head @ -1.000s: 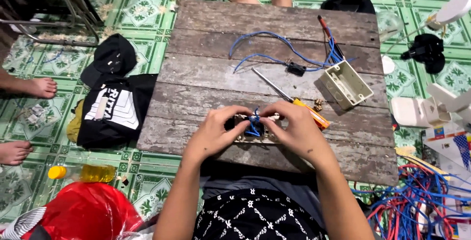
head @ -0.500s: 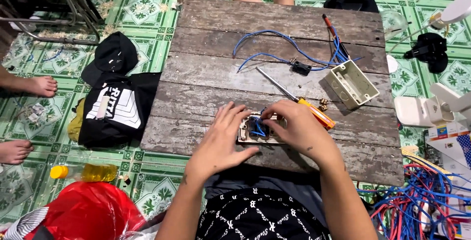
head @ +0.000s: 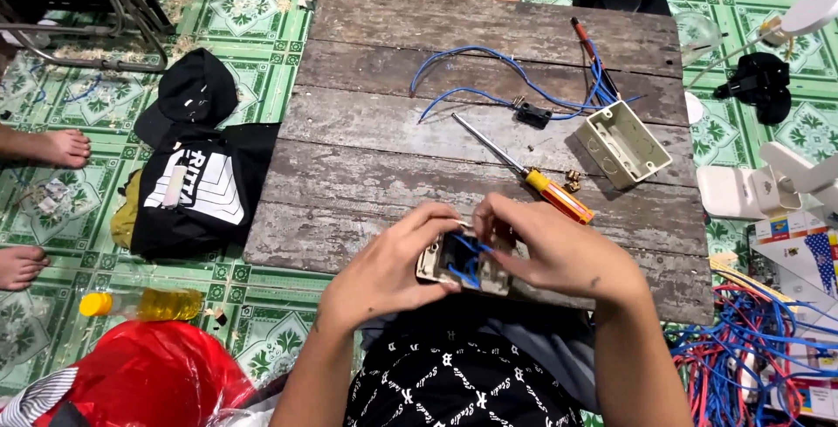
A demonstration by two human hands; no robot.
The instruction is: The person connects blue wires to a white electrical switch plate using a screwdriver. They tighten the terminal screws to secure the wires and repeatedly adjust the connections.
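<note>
A weathered wooden board (head: 489, 143) lies on a green patterned tile floor (head: 253, 8) and serves as the work surface. At its near edge both hands meet around a small beige switch plate (head: 463, 265) with short blue wires (head: 470, 257) looped across its back. The left hand (head: 393, 265) cups the plate from the left, fingers curled under and around its edge, thumb on top. The right hand (head: 559, 252) closes in from the right — its fingertips pinch narrowly at the wires near the plate's upper middle. The plate sits between the two sets of fingers, held just above the board's front edge.

Farther up the board, well apart from the hands, lie a screwdriver with a yellow and orange handle (head: 528, 174), a beige junction box (head: 624, 143) and a long loose blue wire (head: 506, 82). Off the board to the left lies a black bag (head: 196, 187) — beside it a black cap (head: 196, 91). A tangle of coloured wires (head: 751, 348) fills the floor at right.
</note>
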